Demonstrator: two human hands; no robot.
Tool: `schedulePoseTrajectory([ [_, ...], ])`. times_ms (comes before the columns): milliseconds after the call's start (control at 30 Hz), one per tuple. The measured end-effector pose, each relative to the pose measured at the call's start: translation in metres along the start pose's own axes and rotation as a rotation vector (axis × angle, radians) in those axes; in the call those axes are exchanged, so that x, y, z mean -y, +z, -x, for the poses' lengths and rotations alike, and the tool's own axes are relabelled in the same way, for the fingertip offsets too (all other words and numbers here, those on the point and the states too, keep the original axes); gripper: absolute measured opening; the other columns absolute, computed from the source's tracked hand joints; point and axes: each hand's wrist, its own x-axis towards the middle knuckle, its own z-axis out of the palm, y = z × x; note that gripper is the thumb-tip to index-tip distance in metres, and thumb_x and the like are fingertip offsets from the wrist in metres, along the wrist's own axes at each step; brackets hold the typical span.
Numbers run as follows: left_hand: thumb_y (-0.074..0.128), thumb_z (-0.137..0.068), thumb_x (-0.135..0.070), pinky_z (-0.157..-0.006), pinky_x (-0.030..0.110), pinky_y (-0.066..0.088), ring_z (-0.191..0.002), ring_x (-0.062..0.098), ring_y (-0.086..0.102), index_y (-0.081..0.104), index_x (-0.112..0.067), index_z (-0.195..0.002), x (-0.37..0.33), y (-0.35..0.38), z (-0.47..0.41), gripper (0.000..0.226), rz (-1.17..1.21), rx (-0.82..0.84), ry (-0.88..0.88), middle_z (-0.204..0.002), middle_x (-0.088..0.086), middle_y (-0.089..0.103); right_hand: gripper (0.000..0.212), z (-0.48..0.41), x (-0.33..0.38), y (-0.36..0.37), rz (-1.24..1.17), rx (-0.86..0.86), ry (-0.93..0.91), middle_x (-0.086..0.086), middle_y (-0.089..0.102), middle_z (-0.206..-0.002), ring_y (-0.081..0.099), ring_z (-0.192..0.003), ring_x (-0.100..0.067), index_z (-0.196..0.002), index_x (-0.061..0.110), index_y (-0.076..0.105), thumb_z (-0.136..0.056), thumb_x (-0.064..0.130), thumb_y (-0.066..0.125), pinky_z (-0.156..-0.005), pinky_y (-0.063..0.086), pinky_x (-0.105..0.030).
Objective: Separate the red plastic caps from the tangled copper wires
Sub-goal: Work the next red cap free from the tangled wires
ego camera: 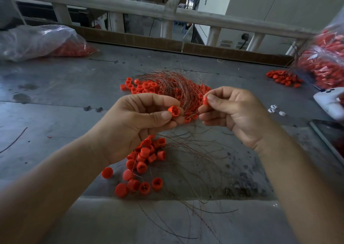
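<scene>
Left hand: pinching one red cap between thumb and forefinger, open end toward the camera. Right hand: pinching a second cap at the fingertips, just right of the first. Both held directly above the copper wires, with fine strands apparently leading from the caps down into the tangle.

Caps judged light, rigid and smooth-walled, prone to roll once dropped. Best taken across the side wall, as at present. Strands judged thin, springy and easily kinked. Advisable to pull along the line of the wire, not sideways, lest the whole tangle drag.

On the near side of the tangle: loose caps among stray strands. On its far side: more caps, partly under the wires. Well to its right: a small heap, a full bag, a white device and a dark screen, so little room that way. Far to its left: a clear bag.

Widest free stretch of table: left of the tangle. Beyond the tangle: a cardboard strip along the far edge, likely enough to stop rolling caps.
</scene>
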Motion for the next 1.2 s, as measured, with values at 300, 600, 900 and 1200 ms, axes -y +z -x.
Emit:
schedulePoseTrajectory([
  [300, 0.060, -0.062, -0.001, -0.062, 0.018, 0.055, -0.075, 0.016, 0.071, 0.075, -0.011, -0.076, 0.003, 0.000, -0.001, 0.023, -0.036, 0.004, -0.004, -0.077, 0.008, 0.073, 0.011, 0.003, -0.008, 0.019, -0.158, 0.172, 0.060, -0.004, 0.066, -0.060, 0.063, -0.050, -0.012, -0.083, 0.010, 0.060, -0.081, 0.006, 0.050, -0.048, 0.053, -0.022],
  [600, 0.058, -0.063, 0.001, -0.061, 0.018, 0.055, -0.073, 0.016, 0.071, 0.075, -0.010, -0.076, 0.001, -0.001, -0.001, 0.024, -0.034, 0.000, -0.015, -0.077, 0.009, 0.072, 0.018, 0.003, -0.007, 0.020, -0.194, 0.191, 0.088, -0.004, 0.067, -0.065, 0.064, -0.054, -0.011, -0.086, 0.007, 0.060, -0.069, 0.014, 0.059, -0.050, 0.052, -0.022],
  [900, 0.062, -0.058, -0.002, -0.059, 0.019, 0.055, -0.072, 0.019, 0.071, 0.073, -0.010, -0.072, 0.003, 0.002, -0.001, 0.020, -0.119, -0.113, 0.012, -0.076, 0.011, 0.072, 0.017, 0.006, -0.016, 0.030, 0.234, 0.008, -0.294, 0.005, 0.065, -0.071, 0.066, -0.071, -0.012, -0.083, 0.021, 0.064, -0.066, 0.024, 0.065, -0.066, 0.053, -0.019],
  [1200, 0.064, -0.054, -0.009, -0.060, 0.017, 0.054, -0.068, 0.015, 0.070, 0.076, -0.016, -0.072, 0.003, 0.003, -0.001, 0.022, -0.213, -0.148, 0.035, -0.073, 0.007, 0.072, 0.017, 0.010, -0.021, 0.040, 0.475, -0.084, -0.510, 0.007, 0.066, -0.083, 0.065, -0.076, -0.005, -0.086, 0.023, 0.066, -0.069, 0.019, 0.069, -0.070, 0.052, -0.017],
])
